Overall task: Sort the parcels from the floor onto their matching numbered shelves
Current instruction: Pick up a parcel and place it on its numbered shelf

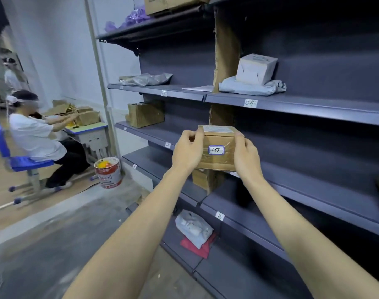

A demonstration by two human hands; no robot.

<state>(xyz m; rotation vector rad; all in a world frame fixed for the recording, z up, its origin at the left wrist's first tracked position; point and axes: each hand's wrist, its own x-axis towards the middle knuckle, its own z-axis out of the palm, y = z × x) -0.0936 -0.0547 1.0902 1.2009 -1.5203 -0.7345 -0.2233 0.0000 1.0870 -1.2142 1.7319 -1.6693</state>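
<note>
**Both hands grasp parcel "10" in front of the shelves**

The left hand (187,153) and the right hand (245,156) grasp a brown cardboard parcel (218,140) between them, one on each end, fingers curled over its top edge and thumbs toward the camera. A white label (216,150) on the near face reads "10". Both forearms reach forward and up from the bottom of the view, nearly straight, holding the parcel in the air in front of the dark shelf unit (313,108), level with its middle shelves.

On the shelf tagged "04" (250,103) a grey wrapped box (256,69) sits on top of a grey poly bag (252,88). To the left, another grey bag (146,79) lies on the same level, and a brown box (145,114) stands on the shelf below. Lower down, near the tag "16" (219,216), a white bag (194,227) lies on a red packet (198,247).

At the far left a seated person (33,134) works at a small worktop (89,128).
</note>
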